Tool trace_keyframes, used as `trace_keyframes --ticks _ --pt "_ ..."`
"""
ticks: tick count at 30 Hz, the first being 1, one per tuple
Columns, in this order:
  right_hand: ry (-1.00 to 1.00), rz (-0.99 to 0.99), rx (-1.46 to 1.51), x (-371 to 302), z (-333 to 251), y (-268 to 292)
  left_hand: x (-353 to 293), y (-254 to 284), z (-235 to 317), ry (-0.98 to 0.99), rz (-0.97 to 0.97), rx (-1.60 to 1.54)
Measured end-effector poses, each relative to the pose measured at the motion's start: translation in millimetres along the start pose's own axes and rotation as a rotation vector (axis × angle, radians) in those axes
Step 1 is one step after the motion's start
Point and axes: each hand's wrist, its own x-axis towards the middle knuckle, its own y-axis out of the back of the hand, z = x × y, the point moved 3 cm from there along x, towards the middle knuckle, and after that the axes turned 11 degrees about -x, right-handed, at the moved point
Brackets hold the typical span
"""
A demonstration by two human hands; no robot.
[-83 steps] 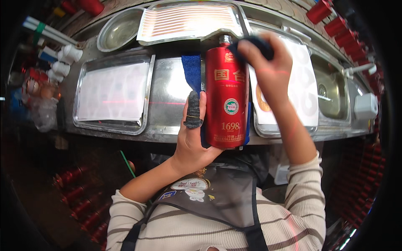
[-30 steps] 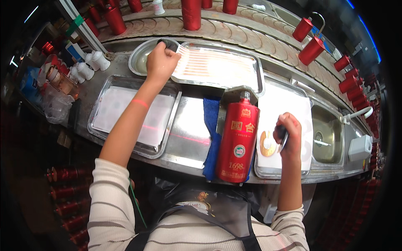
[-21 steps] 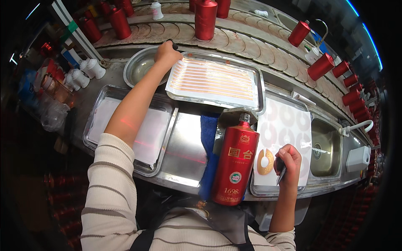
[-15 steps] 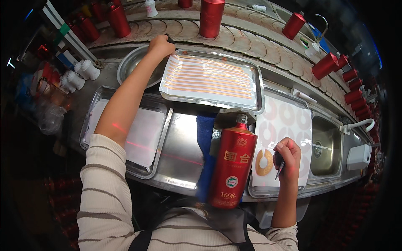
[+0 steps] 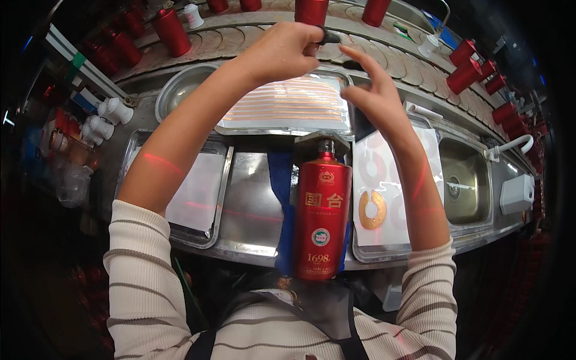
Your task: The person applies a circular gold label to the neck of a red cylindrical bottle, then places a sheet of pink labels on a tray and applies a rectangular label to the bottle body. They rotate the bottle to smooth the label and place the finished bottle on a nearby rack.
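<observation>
A red bottle [image 5: 322,231] with gold lettering rests on a blue cloth [image 5: 282,198], its neck against a metal support [image 5: 309,143]. My left hand [image 5: 285,54] is raised over the tray [image 5: 270,130] holding a sheet of thin orange strips [image 5: 288,99]; its fingers are curled, dark covers are at the tips, and anything in them is hidden. Opposite, my right hand [image 5: 378,90] has thumb and forefinger apart, its other fingers mostly hidden. Beside its palm is a blurred dark shape [image 5: 363,125]. Below it, a gold C-shaped label [image 5: 372,210] lies on a white sheet [image 5: 393,231].
A metal bowl [image 5: 165,99] and a tray with pale sheets [image 5: 195,210] are on the left. A conveyor of overlapping plates [image 5: 222,42] runs along the back, with red bottles [image 5: 171,33] on it. At right are a sink [image 5: 462,180] and white tap [image 5: 510,147].
My left hand has moved right from the strip tray's far left corner. My right hand has risen from beside the gold label toward it, with thumb and forefinger spread. The view has shifted slightly.
</observation>
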Motion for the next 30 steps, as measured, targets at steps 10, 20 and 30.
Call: trace_keyframes --ticks 10,20,30 --pt "-0.151 -0.312 0.233 -114 -26 75 -113 -25 125 0.038 0.376 -0.546" --pt "-0.433 -0.249 -0.068 -272 -35 18 -298 -109 168 0.583 0.566 -0.902" --pt "-0.521 -0.121 0.241 -280 -17 2 -299 -134 154 0.611 0.592 -0.985"
